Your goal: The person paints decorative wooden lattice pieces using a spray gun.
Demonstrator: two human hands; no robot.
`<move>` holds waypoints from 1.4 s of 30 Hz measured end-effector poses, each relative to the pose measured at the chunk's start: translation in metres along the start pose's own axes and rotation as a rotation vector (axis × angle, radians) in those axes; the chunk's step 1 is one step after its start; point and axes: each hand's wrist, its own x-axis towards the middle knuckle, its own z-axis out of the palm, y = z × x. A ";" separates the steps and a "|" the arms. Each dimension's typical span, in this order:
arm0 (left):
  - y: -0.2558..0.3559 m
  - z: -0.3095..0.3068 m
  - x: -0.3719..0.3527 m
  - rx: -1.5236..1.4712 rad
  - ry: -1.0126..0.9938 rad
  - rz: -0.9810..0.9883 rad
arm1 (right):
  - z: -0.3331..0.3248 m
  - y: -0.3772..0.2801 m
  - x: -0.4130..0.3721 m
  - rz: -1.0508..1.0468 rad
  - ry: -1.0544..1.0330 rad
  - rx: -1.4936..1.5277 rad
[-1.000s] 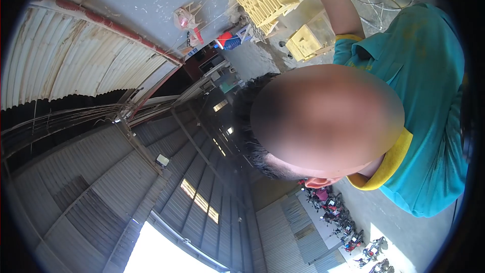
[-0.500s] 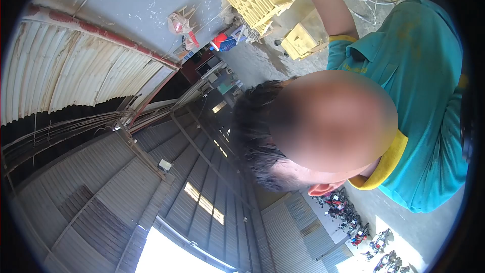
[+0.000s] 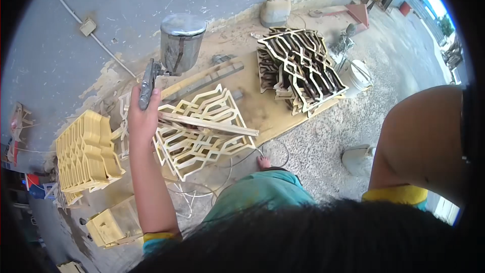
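My left hand (image 3: 143,119) is closed round the handle of a spray gun (image 3: 147,83). A silver metal cup with a lid (image 3: 183,45) sits on the gun. Below and beside this hand lies a cream openwork lattice panel (image 3: 202,149), with a wooden strip (image 3: 209,123) across it. My right arm (image 3: 422,141) is raised close to the camera at the right edge; its hand is out of view. Hair and a teal shirt fill the bottom.
Dark-sided lattice panels (image 3: 303,68) are stacked on a tan board (image 3: 252,108). Yellow panels (image 3: 86,151) stand stacked at left. A white bucket (image 3: 357,77) and a plastic jerrycan (image 3: 275,11) stand farther back. A hose (image 3: 230,172) curls over the floor near a bare foot (image 3: 263,162).
The camera has swung from a person's blurred face and the roof to a view down over the floor and panels. The left hand and spray gun have come into sight.
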 end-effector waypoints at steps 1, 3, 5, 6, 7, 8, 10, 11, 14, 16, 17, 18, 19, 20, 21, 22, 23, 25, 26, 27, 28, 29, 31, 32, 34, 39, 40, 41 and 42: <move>0.009 0.006 -0.003 0.032 0.032 -0.012 | 0.005 -0.006 -0.009 -0.005 0.025 -0.010; 0.013 -0.006 -0.011 0.112 0.052 -0.043 | 0.018 -0.014 -0.018 -0.001 0.041 0.003; 0.005 -0.001 -0.003 0.110 0.069 -0.024 | 0.033 -0.018 -0.026 0.009 0.042 -0.069; 0.007 -0.007 -0.003 0.128 0.075 0.003 | 0.040 -0.019 -0.030 0.010 0.050 -0.082; 0.007 -0.005 -0.004 0.136 0.066 0.012 | 0.047 -0.023 -0.034 -0.005 0.058 -0.107; 0.006 -0.001 -0.005 0.135 0.062 0.017 | 0.056 -0.027 -0.036 -0.012 0.071 -0.141; 0.013 -0.001 -0.007 0.153 0.075 -0.013 | 0.071 -0.027 -0.043 -0.014 0.085 -0.223; 0.011 0.003 -0.006 0.140 0.080 -0.012 | 0.078 -0.028 -0.049 -0.016 0.093 -0.282; 0.003 -0.010 -0.007 0.136 0.093 -0.025 | 0.104 -0.027 -0.060 -0.012 0.106 -0.447; 0.003 0.005 -0.009 0.105 0.087 -0.045 | 0.126 -0.025 -0.073 -0.035 0.102 -0.736; 0.009 0.001 -0.011 0.130 0.094 -0.066 | 0.139 -0.022 -0.076 -0.044 0.092 -0.925; 0.013 -0.001 -0.012 0.153 0.096 -0.075 | 0.154 -0.019 -0.082 -0.065 0.072 -1.199; 0.011 -0.001 -0.011 0.124 0.084 -0.029 | 0.169 -0.017 -0.088 -0.105 0.051 -1.561; 0.009 -0.002 -0.007 0.127 0.080 -0.011 | 0.184 -0.016 -0.093 -0.167 0.037 -1.971; 0.004 -0.004 -0.003 0.125 0.078 -0.002 | 0.199 -0.013 -0.099 -0.243 0.015 -2.364; 0.000 -0.001 -0.003 0.116 0.078 -0.007 | 0.211 -0.010 -0.105 -0.318 -0.020 -2.665; 0.004 -0.001 -0.006 0.154 0.093 -0.008 | 0.222 -0.008 -0.111 -0.381 -0.059 -2.894; 0.006 -0.001 -0.010 0.121 0.099 -0.009 | 0.233 -0.011 -0.120 -0.447 -0.059 -3.194; 0.003 0.001 -0.007 0.106 0.112 0.008 | 0.233 -0.014 -0.125 -0.449 -0.075 -3.233; -0.006 -0.003 0.001 0.160 0.081 0.026 | 0.234 -0.014 -0.128 -0.459 -0.086 -3.246; -0.009 -0.003 0.006 0.174 0.094 0.059 | 0.236 -0.014 -0.131 -0.484 -0.100 -3.262; -0.012 -0.004 0.008 0.209 0.109 0.085 | 0.239 -0.012 -0.132 -0.517 -0.105 -3.273; -0.009 -0.006 -0.002 0.226 0.091 0.055 | 0.245 -0.007 -0.135 -0.559 -0.107 -3.270; -0.008 -0.008 0.000 0.214 0.083 0.060 | 0.247 -0.004 -0.137 -0.572 -0.126 -3.283; -0.010 -0.009 -0.002 0.199 0.024 0.055 | 0.251 -0.001 -0.143 -0.592 -0.136 -3.297; 0.021 -0.011 -0.029 0.126 0.036 0.066 | 0.266 0.011 -0.145 -0.621 -0.137 -3.288; 0.013 -0.009 -0.031 0.088 0.056 0.129 | 0.269 0.013 -0.145 -0.620 -0.153 -3.288; 0.009 -0.008 -0.030 0.099 0.051 0.133 | 0.272 0.017 -0.143 -0.618 -0.156 -3.293; 0.011 -0.010 -0.030 0.110 0.020 0.115 | 0.277 0.023 -0.141 -0.622 -0.206 -3.304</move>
